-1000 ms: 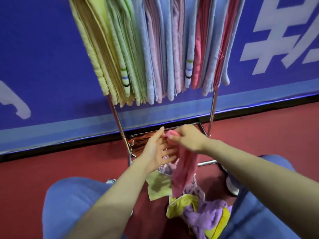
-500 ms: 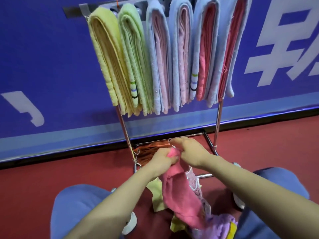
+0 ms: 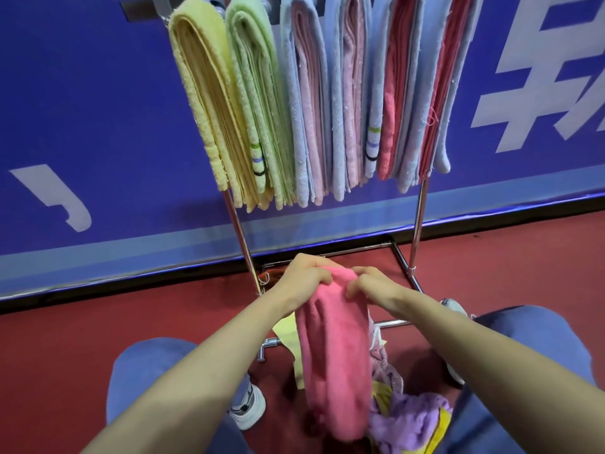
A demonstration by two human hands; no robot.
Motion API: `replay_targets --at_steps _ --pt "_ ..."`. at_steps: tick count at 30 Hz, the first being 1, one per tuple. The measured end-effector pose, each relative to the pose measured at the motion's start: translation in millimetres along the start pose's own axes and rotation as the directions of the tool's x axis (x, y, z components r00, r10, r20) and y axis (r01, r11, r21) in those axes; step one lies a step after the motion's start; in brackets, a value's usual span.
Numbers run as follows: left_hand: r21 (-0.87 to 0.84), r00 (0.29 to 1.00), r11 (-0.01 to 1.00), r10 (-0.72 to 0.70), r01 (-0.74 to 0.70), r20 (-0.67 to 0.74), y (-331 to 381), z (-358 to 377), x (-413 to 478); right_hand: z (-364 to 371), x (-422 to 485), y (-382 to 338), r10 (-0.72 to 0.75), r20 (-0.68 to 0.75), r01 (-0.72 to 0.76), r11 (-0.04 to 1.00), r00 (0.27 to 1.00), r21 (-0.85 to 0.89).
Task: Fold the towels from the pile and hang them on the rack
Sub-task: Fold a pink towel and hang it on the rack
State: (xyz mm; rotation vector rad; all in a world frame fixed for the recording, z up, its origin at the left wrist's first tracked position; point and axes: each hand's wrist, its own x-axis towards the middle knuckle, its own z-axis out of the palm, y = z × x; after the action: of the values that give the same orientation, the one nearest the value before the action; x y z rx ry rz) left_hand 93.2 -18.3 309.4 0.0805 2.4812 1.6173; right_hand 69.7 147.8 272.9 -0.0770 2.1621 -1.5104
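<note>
pink towel (image 3: 334,362) – fuzzy, hanging doubled from left hand (image 3: 302,278), right hand (image 3: 373,286).

Fluffy terry-cloth pink towel (image 3: 334,355); shiny chromed metal rack (image 3: 418,221); matt red floor (image 3: 98,339).

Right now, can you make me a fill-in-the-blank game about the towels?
The towel that the left hand and right hand grip is ____.
On the rack, the hanging towel farthest left is ____.
The wall behind the rack is ____.
Missing words: pink, yellow, blue.
</note>
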Motion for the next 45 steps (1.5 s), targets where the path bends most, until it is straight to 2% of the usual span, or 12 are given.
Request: replay_targets --at_steps 5,7,11,17,20,23,27,32,35,38,42,45 --pt "-0.032 0.999 0.998 -0.050 0.050 0.008 -10 0 0 3 -1 3 -0.031 -0.074 0.038 0.995 0.997 0.095" --pt "-0.029 0.997 0.996 -0.082 0.082 -0.003 -17 0 -1 5 3 4 -0.078 -0.131 0.085 0.995 0.988 0.048" --pt "-0.004 0.995 0.995 -0.103 0.103 -0.002 -31 -6 1 3 5 6 -0.157 -0.088 0.130 0.957 0.984 -0.258" --pt "0.076 0.991 0.989 -0.130 0.128 0.025 -46 -14 -4 -2 4 21 -0.115 0.009 0.095 0.773 0.993 -0.628" --pt "0.089 0.970 0.969 -0.235 0.229 0.061 -51 -18 -11 -4 5 21 -0.136 -0.066 0.070 0.800 0.989 -0.596" --pt "0.087 0.931 0.951 -0.308 0.297 0.196 -56 -19 -15 1 2 11 -0.188 -0.082 0.132 0.883 0.979 -0.451" --pt "0.082 0.965 0.988 -0.143 0.128 0.220 -54 -3 -7 22 2 -6 -0.307 -0.003 0.252 0.787 0.952 -0.563" --pt "0.391 0.998 0.920 -0.005 -0.017 0.057 -55 0 6 33 2 -15 -0.416 -0.110 0.331 0.835 0.903 -0.439" --pt "0.347 0.999 0.937 0.038 -0.043 0.020 -63 -6 9 30 1 -9 -0.297 -0.185 0.258 0.943 0.937 -0.210" --pt "0.276 0.997 0.959 0.056 -0.068 0.049 -69 -11 9 33 -2 5 -0.120 -0.021 0.119 0.992 0.993 -0.043" --pt "0.218 0.992 0.969 0.110 -0.120 0.056 -67 -15 5 40 -2 32 -0.032 0.148 0.067 0.968 0.988 -0.242" --pt "0.227 0.990 0.964 0.129 -0.137 0.049 -63 -24 2 39 2 52 0.060 0.145 0.029 0.837 0.988 -0.546"
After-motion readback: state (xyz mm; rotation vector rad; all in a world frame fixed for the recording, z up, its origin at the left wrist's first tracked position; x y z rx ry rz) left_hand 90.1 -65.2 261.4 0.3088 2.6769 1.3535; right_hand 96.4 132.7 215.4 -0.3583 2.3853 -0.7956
